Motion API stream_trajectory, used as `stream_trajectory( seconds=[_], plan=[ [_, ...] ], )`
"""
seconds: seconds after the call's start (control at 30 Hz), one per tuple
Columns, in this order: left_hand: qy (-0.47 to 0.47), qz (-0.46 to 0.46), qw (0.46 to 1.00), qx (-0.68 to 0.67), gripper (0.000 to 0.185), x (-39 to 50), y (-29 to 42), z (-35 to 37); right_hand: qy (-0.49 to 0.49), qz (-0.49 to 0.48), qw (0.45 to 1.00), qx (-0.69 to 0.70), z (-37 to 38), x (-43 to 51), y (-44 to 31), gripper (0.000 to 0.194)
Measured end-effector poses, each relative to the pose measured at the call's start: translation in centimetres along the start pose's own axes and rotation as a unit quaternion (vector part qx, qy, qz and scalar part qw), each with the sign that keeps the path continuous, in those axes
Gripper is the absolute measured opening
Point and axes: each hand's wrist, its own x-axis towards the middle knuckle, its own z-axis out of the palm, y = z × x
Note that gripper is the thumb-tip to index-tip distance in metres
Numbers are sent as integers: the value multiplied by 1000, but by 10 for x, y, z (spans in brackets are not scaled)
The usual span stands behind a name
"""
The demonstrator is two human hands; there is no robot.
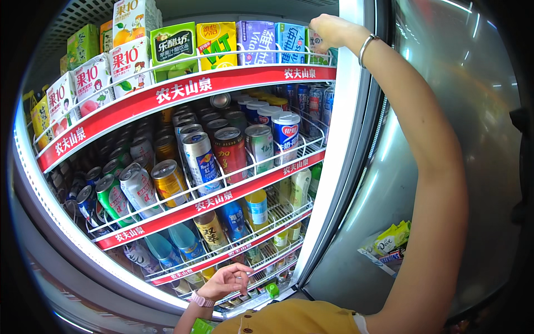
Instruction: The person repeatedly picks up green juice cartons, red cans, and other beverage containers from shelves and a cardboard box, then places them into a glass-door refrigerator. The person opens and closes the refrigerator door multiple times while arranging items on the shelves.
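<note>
My right hand (336, 34), below a silver bangle on the wrist, reaches to the right end of the top shelf. Its fingers are at a green-and-white drink carton (313, 45); whether they grip it is hard to tell. Left of it stand a light blue carton (290, 41), a purple carton (256, 41) and a yellow carton (217, 45). My left hand (227, 282), with a pink watch at the wrist, hovers low before the bottom shelves, fingers loosely curled and holding nothing. A green item (202, 326) shows by the left forearm.
Wire rails with red label strips (183, 91) front the cooler's shelves. Drink cans (228, 152) and bottles (183, 240) stand in rows on the lower shelves. The white door frame (329, 167) runs down at right, beside a glass door (375, 259). Snack packs (392, 240) show behind the glass.
</note>
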Motion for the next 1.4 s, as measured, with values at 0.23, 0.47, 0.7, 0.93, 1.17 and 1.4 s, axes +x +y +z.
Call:
stream_trajectory(
  seconds=[0.23,0.47,0.7,0.93,1.17,1.4],
  plan=[
    [-29,26,999,-32,53,-21,-7,-2,46,22,997,-58,0,-5,0,44],
    [34,10,999,-12,46,-62,-15,-10,-31,35,997,-66,-29,-9,-17,42],
    [163,-68,984,-34,37,-106,-13,-16,243,-136,938,207,-138,-134,-137,26],
    [106,-129,986,-18,35,-130,-23,-17,-120,-546,437,705,-112,-347,-510,51],
    [79,-168,957,-222,37,-158,-60,-36,-296,-561,283,719,-101,-387,-610,60],
    [101,-174,950,-239,40,-173,-116,-59,-354,-567,373,643,-99,-396,-625,65]
  ],
)
